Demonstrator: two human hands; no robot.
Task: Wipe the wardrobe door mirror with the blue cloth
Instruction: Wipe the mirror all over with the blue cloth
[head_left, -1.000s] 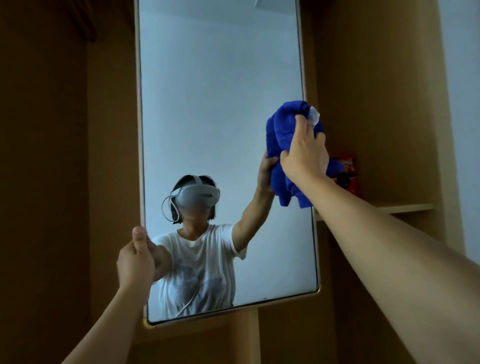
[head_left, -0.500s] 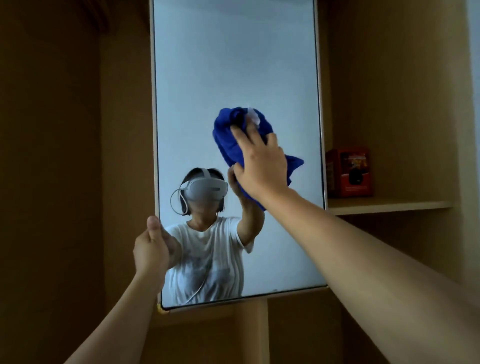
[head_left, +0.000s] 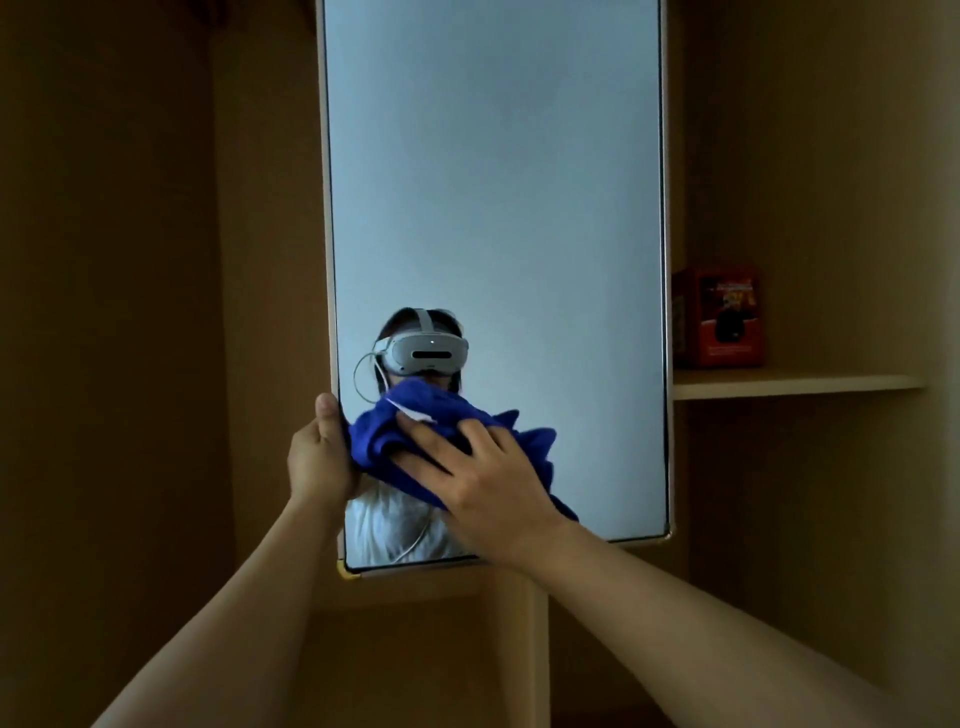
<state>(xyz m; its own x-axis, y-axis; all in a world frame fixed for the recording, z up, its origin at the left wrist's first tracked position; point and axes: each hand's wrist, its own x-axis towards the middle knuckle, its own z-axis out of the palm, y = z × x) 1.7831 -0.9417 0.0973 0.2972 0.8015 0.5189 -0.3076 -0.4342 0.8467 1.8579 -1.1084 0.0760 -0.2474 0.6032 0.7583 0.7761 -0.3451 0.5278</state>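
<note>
The right hand (head_left: 483, 483) lies flat with fingers spread, pressing the blue cloth (head_left: 447, 447) against the mirror (head_left: 498, 208) low on the glass, near its left edge. The left hand (head_left: 322, 457) grips that left edge, thumb up along the frame and fingers wrapped behind it, touching the cloth's left end. Half a second ago the cloth sat higher, about mid-glass and nearer the middle; it has since swept down and left, so it now covers the reflected chin and shoulders beneath the headset (head_left: 426, 353). The left hand has kept its hold on the same edge. There is one cloth, one mirror and two hands. To the right, one red box (head_left: 722, 317) stands on one wooden shelf (head_left: 795, 384), just beside the mirror's right edge.
</note>
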